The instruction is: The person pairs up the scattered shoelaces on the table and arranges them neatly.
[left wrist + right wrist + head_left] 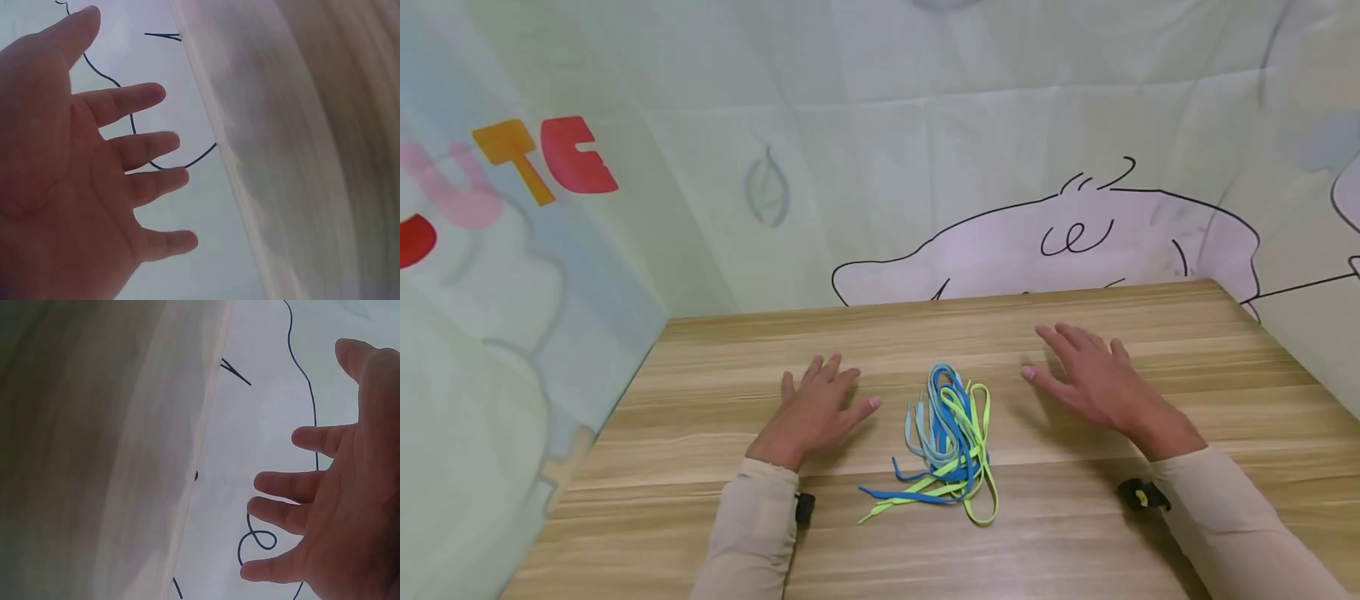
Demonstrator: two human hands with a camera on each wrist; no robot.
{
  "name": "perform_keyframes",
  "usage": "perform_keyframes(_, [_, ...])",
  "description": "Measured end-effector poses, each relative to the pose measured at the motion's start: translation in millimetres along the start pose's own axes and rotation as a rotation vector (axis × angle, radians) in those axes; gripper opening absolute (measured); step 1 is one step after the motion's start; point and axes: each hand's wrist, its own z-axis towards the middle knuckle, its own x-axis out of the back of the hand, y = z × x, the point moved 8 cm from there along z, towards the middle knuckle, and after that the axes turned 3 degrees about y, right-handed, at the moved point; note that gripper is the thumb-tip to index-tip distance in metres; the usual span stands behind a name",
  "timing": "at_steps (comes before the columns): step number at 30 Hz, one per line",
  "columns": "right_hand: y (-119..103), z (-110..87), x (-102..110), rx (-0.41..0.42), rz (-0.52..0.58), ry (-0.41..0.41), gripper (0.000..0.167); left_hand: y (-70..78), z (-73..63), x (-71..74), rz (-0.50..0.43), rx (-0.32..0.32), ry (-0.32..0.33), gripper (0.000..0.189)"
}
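Note:
A loose heap of flat shoelaces lies at the middle of the table, between my two hands. Among them are a yellow-green shoelace (987,471), a blue shoelace (934,498) and a light blue shoelace (920,421), looped over one another with tipped ends pointing left. To the left of the heap is my left hand (816,415), palm down with fingers spread and holding nothing. My right hand (1097,379) is to the right of the heap, its fingers also spread and its grasp bare. Both wrist views show the palms with the fingers extended.
The wooden table (715,350) reaches back to a pale printed curtain (865,167) with a line-drawn animal. More curtain, with coloured letters, hangs along the left side. A small black strap piece (1142,495) sits at the right cuff and another (805,508) at the left cuff.

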Motion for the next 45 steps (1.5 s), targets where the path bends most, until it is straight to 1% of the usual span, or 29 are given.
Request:
perform_keyframes(5, [-6.1,0.2,-0.7,0.030,-0.001,0.012,0.077,7.3,1.2,-2.9,0.002,-0.041,0.000,0.057])
perform_keyframes(9, [-12.2,-0.1,0.2,0.070,0.005,0.036,0.071,14.2,1.2,-4.6,0.009,-0.088,0.018,0.050])
perform_keyframes(13, [-17.4,-0.9,-0.1,0.096,0.006,0.047,0.063,23.8,0.9,-4.5,0.016,-0.153,0.045,0.043])
perform_keyframes(16, [-21.6,-1.5,-1.9,0.109,0.003,0.044,0.059,30.3,0.5,-6.4,0.020,-0.192,0.041,0.042])
perform_keyframes(21, [-29.6,-1.5,-5.6,0.148,-0.008,0.040,0.049,38.7,-0.5,-9.3,-0.004,-0.216,0.016,0.041])
perform_keyframes(25, [-34.0,-1.9,-9.2,0.159,-0.004,0.007,0.043,44.1,-0.3,-10.8,-0.026,-0.222,0.002,0.039])
perform_keyframes(29, [-37.6,-2.0,-12.1,0.157,0.004,-0.016,0.039,48.7,-0.9,-9.5,-0.033,-0.236,0.018,0.036])
perform_keyframes(32, [-43.5,-2.8,-14.6,0.178,0.010,-0.016,0.037,54.1,-1.2,-9.4,-0.027,-0.275,0.032,0.033])
perform_keyframes(35, [-54.2,-5.6,-17.3,0.221,0.019,-0.014,0.036,60.5,-1.0,-11.9,-0.019,-0.315,0.035,0.030])
perform_keyframes(39, [-72.0,-11.4,-20.9,0.301,0.010,-0.011,0.033,70.9,-1.7,-13.8,-0.008,-0.373,0.048,0.021])
perform_keyframes(42, [-85.3,-16.2,-24.4,0.367,0.002,-0.011,0.034,78.6,-3.2,-14.8,0.000,-0.415,0.057,0.019])
perform_keyframes(45, [-97.6,-21.5,-27.5,0.441,0.010,-0.022,0.040,83.5,-4.2,-17.0,0.004,-0.426,0.046,0.022])
